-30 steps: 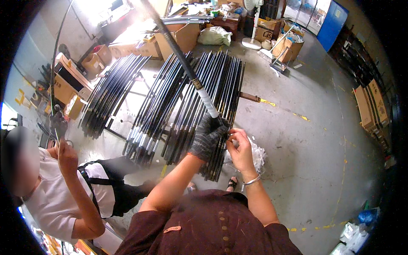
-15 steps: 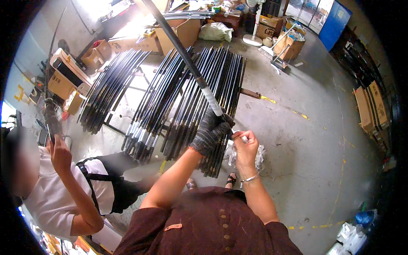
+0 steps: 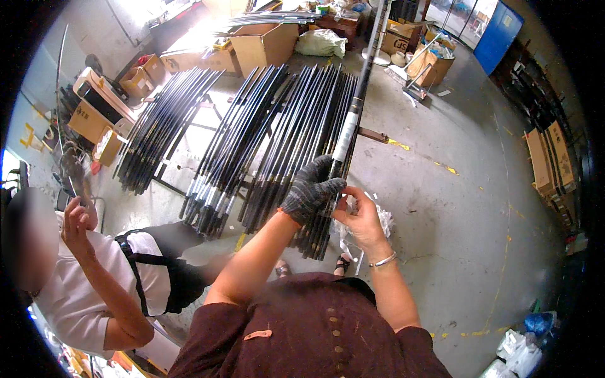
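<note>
In a dark knitted glove with an orange cuff, my left hand (image 3: pixel 310 192) is wrapped round the lower part of a long black pole (image 3: pixel 364 82). Just above that grip the pole carries a white wrapped section (image 3: pixel 345 137). My bare right hand (image 3: pixel 365 220) is closed in a pinch beside the pole's lower end, close to the gloved fingertips; what its fingers hold is too small to tell. White strips (image 3: pixel 348 242) lie in a loose heap below and behind the right hand. The pole slants up and away to the right.
Several bundles of black poles (image 3: pixel 236 138) rest on a low rack ahead. At left a person (image 3: pixel 104 277) in a white shirt holds a thin rod. Cardboard boxes (image 3: pixel 265 50) stand behind the rack, others (image 3: pixel 548 157) at far right. A broom (image 3: pixel 409 72) is back right.
The pole has swung from leaning up-left to leaning up-right. My left hand has turned with it, and my right hand has shifted slightly. The other person's hand has lowered a little.
</note>
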A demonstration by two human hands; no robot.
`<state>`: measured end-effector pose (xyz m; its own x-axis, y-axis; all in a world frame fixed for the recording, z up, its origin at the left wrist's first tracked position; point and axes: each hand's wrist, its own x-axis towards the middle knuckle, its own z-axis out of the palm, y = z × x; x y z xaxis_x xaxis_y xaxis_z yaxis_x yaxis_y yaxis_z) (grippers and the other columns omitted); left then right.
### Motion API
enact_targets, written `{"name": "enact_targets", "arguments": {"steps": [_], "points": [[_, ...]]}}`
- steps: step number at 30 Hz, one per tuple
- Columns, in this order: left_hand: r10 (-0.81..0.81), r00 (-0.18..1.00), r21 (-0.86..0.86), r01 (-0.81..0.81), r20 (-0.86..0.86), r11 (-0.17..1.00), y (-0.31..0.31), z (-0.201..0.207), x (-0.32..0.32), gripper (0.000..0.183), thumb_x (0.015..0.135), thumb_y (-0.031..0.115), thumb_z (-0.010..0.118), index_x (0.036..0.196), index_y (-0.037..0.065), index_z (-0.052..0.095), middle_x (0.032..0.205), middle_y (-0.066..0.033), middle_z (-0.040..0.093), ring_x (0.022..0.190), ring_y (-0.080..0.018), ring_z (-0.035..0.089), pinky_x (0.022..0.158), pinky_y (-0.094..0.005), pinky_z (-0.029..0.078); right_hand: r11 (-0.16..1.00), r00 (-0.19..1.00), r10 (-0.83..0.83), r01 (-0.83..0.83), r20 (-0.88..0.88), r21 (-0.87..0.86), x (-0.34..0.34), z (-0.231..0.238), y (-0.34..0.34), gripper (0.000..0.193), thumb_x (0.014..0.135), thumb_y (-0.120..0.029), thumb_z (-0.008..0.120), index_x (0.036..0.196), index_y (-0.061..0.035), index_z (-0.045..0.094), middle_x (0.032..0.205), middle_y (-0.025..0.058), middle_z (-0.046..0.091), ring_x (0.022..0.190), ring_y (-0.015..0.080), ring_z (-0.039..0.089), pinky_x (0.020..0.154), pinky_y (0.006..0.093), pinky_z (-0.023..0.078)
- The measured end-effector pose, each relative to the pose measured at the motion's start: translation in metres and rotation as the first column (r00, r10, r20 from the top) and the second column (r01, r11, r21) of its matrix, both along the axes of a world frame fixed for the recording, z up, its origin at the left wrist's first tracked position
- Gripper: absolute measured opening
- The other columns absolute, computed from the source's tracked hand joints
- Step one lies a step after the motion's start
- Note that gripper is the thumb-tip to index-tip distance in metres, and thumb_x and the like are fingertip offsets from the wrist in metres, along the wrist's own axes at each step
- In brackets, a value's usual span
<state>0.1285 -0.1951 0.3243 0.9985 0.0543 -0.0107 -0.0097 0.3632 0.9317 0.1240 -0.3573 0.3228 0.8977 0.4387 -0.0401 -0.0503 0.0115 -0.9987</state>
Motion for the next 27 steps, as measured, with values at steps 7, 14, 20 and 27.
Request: {"name": "enact_targets", "arguments": {"steps": [7, 14, 20, 27], "points": [[-0.093, 0.996, 0.002, 0.093, 0.012, 0.996, -0.005, -0.008, -0.001, 0.053, 0.076, 0.002, 0.075, 0.123, 0.003, 0.051, 0.094, -0.0034, 0.061, 0.086, -0.0117, 0.058, 0.076, -0.0281, 0.052, 0.955, 0.916, 0.023, 0.098, 0.4, -0.28, 0.002, 0.004, 0.001, 0.022, 0.076, -0.001, 0.072, 0.097, -0.0001, 0.063, 0.074, 0.0051, 0.057, 0.069, 0.0115, 0.052, 0.067, 0.0263, 0.046], [-0.242, 0.96, 0.084, 0.255, -0.141, 0.963, 0.008, -0.006, -0.004, 0.041, 0.079, 0.004, 0.074, 0.115, 0.004, 0.055, 0.093, -0.002, 0.061, 0.082, -0.0126, 0.058, 0.072, -0.0274, 0.051, 0.889, 0.897, -0.065, 0.251, 0.438, -0.382, 0.009, -0.031, -0.014, 0.009, 0.08, -0.004, 0.069, 0.083, 0.0004, 0.063, 0.076, 0.0104, 0.059, 0.07, 0.0179, 0.055, 0.067, 0.0299, 0.044], [-0.367, 0.908, 0.067, 0.386, -0.2, 0.92, 0.015, -0.01, -0.011, 0.026, 0.081, 0.009, 0.072, 0.104, 0.005, 0.061, 0.095, -0.0035, 0.064, 0.082, -0.0125, 0.06, 0.073, -0.0285, 0.051, 0.906, 0.88, -0.122, 0.288, 0.459, -0.311, 0.01, -0.041, -0.019, 0.014, 0.081, -0.012, 0.069, 0.08, -0.0005, 0.062, 0.077, 0.0121, 0.058, 0.072, 0.0262, 0.057, 0.067, 0.0352, 0.046], [-0.535, 0.834, -0.011, 0.539, -0.133, 0.842, 0.017, -0.014, -0.018, 0.033, 0.081, 0.012, 0.071, 0.111, 0.001, 0.061, 0.103, -0.0068, 0.066, 0.098, -0.0173, 0.061, 0.085, -0.0328, 0.05, 0.88, 0.864, -0.136, 0.33, 0.484, -0.342, 0.015, -0.045, -0.023, 0.014, 0.08, -0.011, 0.069, 0.079, -0.0002, 0.06, 0.078, 0.0127, 0.058, 0.072, 0.0268, 0.058, 0.067, 0.0377, 0.046]]}}
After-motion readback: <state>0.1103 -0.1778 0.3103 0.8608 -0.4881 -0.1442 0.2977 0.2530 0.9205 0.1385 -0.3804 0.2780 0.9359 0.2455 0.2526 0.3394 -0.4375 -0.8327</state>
